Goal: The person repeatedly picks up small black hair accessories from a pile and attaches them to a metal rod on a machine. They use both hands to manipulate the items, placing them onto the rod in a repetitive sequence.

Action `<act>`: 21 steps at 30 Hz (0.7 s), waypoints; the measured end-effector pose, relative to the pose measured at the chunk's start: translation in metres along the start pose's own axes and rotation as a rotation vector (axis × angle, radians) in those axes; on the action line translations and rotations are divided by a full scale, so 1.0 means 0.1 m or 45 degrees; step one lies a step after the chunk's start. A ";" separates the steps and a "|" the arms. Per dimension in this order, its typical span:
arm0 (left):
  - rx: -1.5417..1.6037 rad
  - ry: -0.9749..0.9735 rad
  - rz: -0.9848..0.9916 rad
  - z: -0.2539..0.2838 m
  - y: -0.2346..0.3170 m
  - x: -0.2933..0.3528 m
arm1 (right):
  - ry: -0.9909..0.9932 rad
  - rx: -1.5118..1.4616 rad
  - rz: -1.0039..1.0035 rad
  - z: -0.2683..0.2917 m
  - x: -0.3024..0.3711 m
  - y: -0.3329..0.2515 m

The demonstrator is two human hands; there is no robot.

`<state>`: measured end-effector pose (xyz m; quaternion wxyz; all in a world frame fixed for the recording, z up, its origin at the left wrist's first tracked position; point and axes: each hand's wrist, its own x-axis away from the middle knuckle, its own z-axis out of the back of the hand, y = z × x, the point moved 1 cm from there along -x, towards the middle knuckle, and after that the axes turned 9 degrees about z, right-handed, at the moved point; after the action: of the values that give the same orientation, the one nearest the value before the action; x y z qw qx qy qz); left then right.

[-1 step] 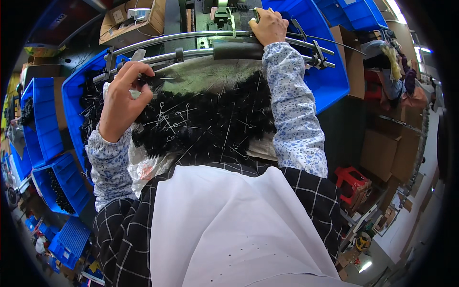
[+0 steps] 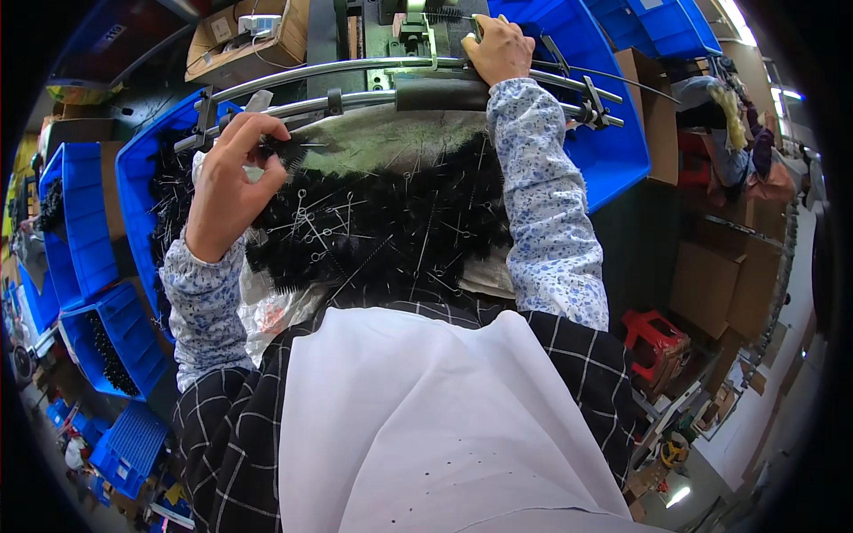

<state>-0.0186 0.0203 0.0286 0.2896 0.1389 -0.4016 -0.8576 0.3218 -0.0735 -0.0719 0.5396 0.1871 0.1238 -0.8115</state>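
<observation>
A small machine [image 2: 410, 40] stands at the far middle, with a black twisted-wire brush [image 2: 447, 14] lying across its head. My right hand [image 2: 502, 49] is at the brush's right end, finger and thumb closed on it; the fingertips are partly hidden. On the left, my left hand [image 2: 233, 182] is raised and curled, pinching another dark bristle brush [image 2: 291, 160] beside the front rail. Below both hands spreads a heap of black wire brushes [image 2: 382, 235], several with bare looped wire ends [image 2: 313, 233] lying on top.
Two metal rails [image 2: 355, 64] cross in front of the machine. A blue bin [image 2: 133, 191] sits at left and another blue bin [image 2: 613, 151] at right. A cardboard box [image 2: 244, 40] holds a white device at far left. A red stool [image 2: 653, 346] stands at right.
</observation>
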 end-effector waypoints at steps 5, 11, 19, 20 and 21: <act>-0.007 0.005 0.015 0.01 0.02 0.00 | -0.158 -0.112 -0.078 -0.01 -0.12 -0.35; -0.026 0.004 0.016 0.00 0.11 -0.02 | -0.250 -0.066 -0.050 -0.03 -0.22 -0.70; 0.032 0.127 -0.095 0.10 0.03 -0.04 | -0.171 -0.042 -0.047 0.08 -0.10 -0.19; 0.053 0.139 -0.078 0.12 0.02 -0.02 | -0.135 -0.023 -0.012 0.03 -0.08 -0.10; 0.097 0.146 -0.069 0.13 0.01 -0.01 | -0.098 -0.006 0.023 -0.04 -0.07 -0.03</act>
<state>-0.0238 0.0286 0.0374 0.2834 0.2093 -0.4127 -0.8399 0.3222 -0.0653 -0.0727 0.5516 0.1556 0.1029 -0.8130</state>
